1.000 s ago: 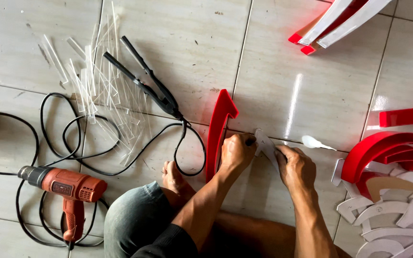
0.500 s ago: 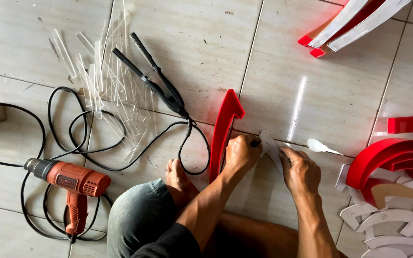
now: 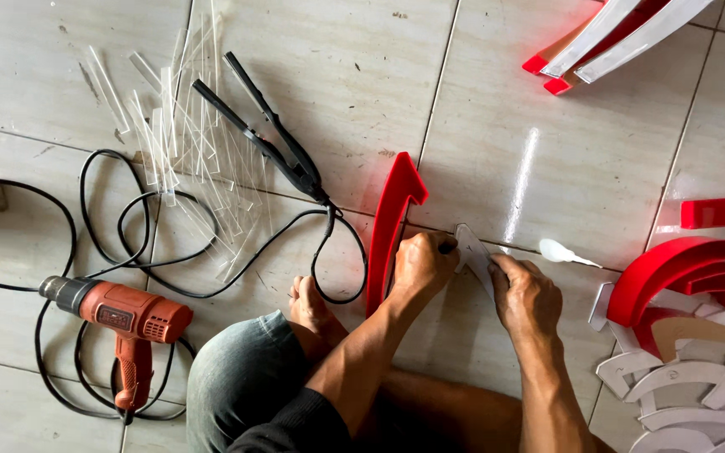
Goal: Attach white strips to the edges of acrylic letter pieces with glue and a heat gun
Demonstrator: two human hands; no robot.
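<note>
I sit on a tiled floor and look down at both hands. My left hand [image 3: 421, 264] is closed around a small dark tool, its tip against a clear plastic piece [image 3: 473, 254]. My right hand [image 3: 524, 294] pinches the lower edge of that same clear piece. A curved red plastic strip [image 3: 389, 235] stands on edge just left of my left hand. My bare foot [image 3: 308, 306] rests beside it.
An orange heat gun [image 3: 127, 323] with looped black cords lies at the left. A black flat-iron tool [image 3: 266, 138] lies among several clear plastic strips [image 3: 169, 143]. Red and white letter shapes [image 3: 690, 335] are piled at the right, more red pieces [image 3: 606, 42] at top right. A small white glue tube [image 3: 560, 252] lies near my right hand.
My hands stay on the clear piece with only slight shifts; the view has drifted a little, and my left hand has closed tighter on the tool.
</note>
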